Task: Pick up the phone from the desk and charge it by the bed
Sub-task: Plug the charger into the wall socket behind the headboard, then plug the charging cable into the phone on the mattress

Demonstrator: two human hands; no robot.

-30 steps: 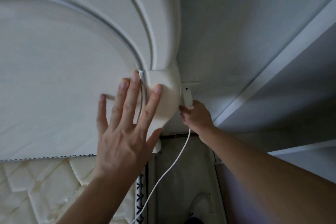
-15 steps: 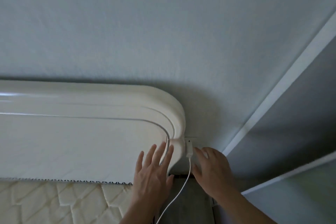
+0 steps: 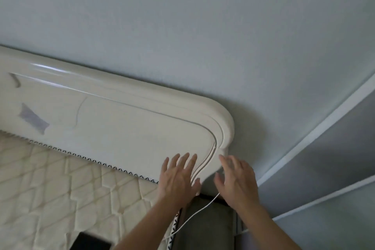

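A dark phone (image 3: 89, 242) lies on the quilted mattress (image 3: 50, 189) at the bottom edge, partly cut off by the frame. A white charging cable (image 3: 194, 214) runs from behind my right hand down toward the mattress edge. My left hand (image 3: 178, 178) is spread against the lower right corner of the cream headboard (image 3: 125, 128), holding nothing. My right hand (image 3: 235, 180) hovers with fingers apart just right of the headboard corner, covering the spot on the wall where the plug sits. The plug itself is hidden.
A pale blue-grey wall (image 3: 203, 36) fills the upper view. A white trim strip (image 3: 316, 134) runs diagonally at right beside a darker grey panel (image 3: 334, 162). A narrow dark gap (image 3: 211, 225) lies between the bed and that panel.
The view has pulled back and swung left, showing more headboard and mattress; the phone has come into view. My right hand has come off the plug and now hovers with spread fingers.
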